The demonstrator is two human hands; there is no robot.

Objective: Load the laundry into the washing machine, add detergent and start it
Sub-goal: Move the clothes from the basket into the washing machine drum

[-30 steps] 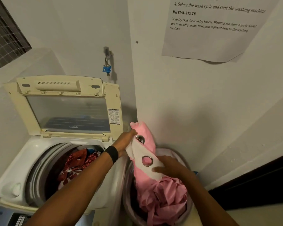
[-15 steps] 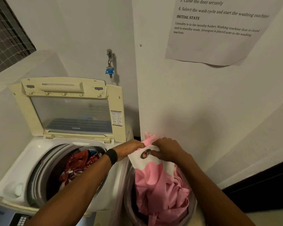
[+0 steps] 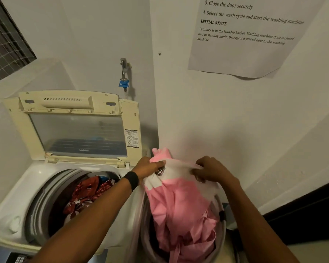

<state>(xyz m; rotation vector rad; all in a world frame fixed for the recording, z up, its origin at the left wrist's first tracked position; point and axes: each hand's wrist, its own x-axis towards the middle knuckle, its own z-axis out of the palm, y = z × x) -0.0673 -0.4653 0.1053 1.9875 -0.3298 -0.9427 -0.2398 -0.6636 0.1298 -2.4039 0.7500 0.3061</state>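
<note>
Both the left hand (image 3: 150, 167) and the right hand (image 3: 209, 168) grip the white top of the pink curtain (image 3: 180, 207) (the rest lies in the basket (image 3: 219, 242)), so lift it fully clear of the rim before moving to the washing machine (image 3: 25, 188).

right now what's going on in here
A person is loading laundry bare-handed. Their left grip and right grip both hold the white top band of a pink curtain, lifted partly out of the laundry basket; most of it hangs inside the basket. Beside it, on the person's left, the washing machine has its lid raised, with red patterned clothes already in the drum.
</note>
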